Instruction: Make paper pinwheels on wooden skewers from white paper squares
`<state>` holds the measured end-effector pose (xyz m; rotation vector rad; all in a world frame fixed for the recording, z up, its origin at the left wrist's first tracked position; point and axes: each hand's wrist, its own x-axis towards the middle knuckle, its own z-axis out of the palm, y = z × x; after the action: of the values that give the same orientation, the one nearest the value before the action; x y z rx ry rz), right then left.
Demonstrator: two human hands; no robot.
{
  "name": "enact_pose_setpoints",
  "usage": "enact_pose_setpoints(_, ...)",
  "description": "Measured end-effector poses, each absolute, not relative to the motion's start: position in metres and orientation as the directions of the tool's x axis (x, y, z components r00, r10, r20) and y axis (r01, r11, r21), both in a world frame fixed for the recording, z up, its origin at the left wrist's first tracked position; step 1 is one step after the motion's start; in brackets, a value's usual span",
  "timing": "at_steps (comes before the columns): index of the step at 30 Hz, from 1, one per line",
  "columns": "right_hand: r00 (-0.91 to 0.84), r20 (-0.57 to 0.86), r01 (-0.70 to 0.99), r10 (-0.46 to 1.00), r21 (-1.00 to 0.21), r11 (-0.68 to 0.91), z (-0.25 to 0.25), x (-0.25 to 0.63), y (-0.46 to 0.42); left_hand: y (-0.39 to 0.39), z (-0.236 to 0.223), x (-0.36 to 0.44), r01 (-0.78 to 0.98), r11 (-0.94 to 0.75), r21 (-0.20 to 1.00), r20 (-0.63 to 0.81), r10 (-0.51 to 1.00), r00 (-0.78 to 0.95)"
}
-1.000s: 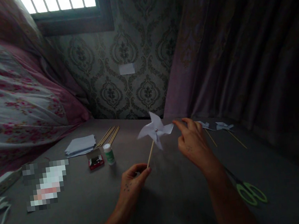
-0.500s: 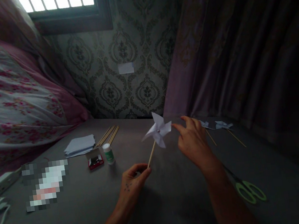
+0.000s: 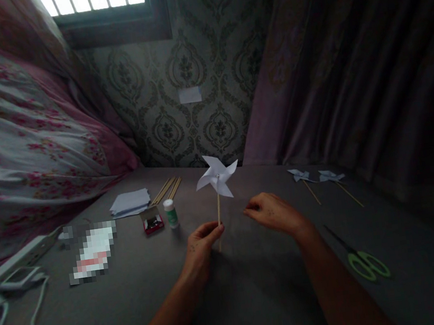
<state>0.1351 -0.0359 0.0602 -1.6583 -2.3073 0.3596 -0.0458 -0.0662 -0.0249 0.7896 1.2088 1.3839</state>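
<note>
A white paper pinwheel [image 3: 221, 177] on a thin wooden stick stands nearly upright in front of me, a small round fastener at its centre. My left hand [image 3: 203, 241] pinches the stick between thumb and fingers, and the stick's lower end pokes out below. To the right of the stick, apart from it, my right hand [image 3: 273, 211] hovers over the grey surface with its fingers curled together; nothing shows in them.
Two more paper pinwheels [image 3: 331, 175] lie at the back right, with green-handled scissors [image 3: 368, 265] nearer me. At left are a paper stack [image 3: 129, 203], several wooden sticks [image 3: 164, 189], a small red box [image 3: 153, 223], a white-capped bottle [image 3: 171, 215] and a power strip [image 3: 25, 258].
My right hand has drawn back and down from the pinwheel's blade, and its fingers have closed. The pinwheel's blades have turned, and the stick is more upright in my left hand.
</note>
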Motion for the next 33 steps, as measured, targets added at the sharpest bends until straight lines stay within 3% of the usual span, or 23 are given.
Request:
enact_pose_setpoints(6, -0.357, 0.111, 0.788, 0.927, -0.498, 0.363, 0.025, 0.111, -0.034, -0.065, -0.025, -0.044, -0.376, 0.077, 0.924, -0.164, 0.965, -0.207)
enact_pose_setpoints(12, -0.305, 0.083, 0.572, 0.949, -0.78, 0.253, -0.018, 0.098, -0.056, -0.067, -0.027, -0.041, -0.394, 0.06, 0.917, -0.147, 0.97, -0.194)
enact_pose_setpoints(15, -0.243, 0.064, 0.471, 0.968, -0.865, 0.175, -0.031, 0.093, -0.067, -0.068, -0.03, -0.04, -0.37, 0.061, 0.927, -0.137, 0.974, -0.182)
enact_pose_setpoints(27, 0.007, 0.073, 0.409, 0.997, -0.91, 0.064, -0.034, 0.078, -0.08, -0.065, -0.03, -0.038, -0.306, 0.121, 0.944, -0.172, 0.975, -0.143)
enact_pose_setpoints(33, 0.034, 0.054, 0.398, 0.998, -0.917, 0.036, -0.033, 0.086, -0.084, -0.067, -0.031, -0.037, -0.26, 0.135, 0.956, -0.171, 0.977, -0.123)
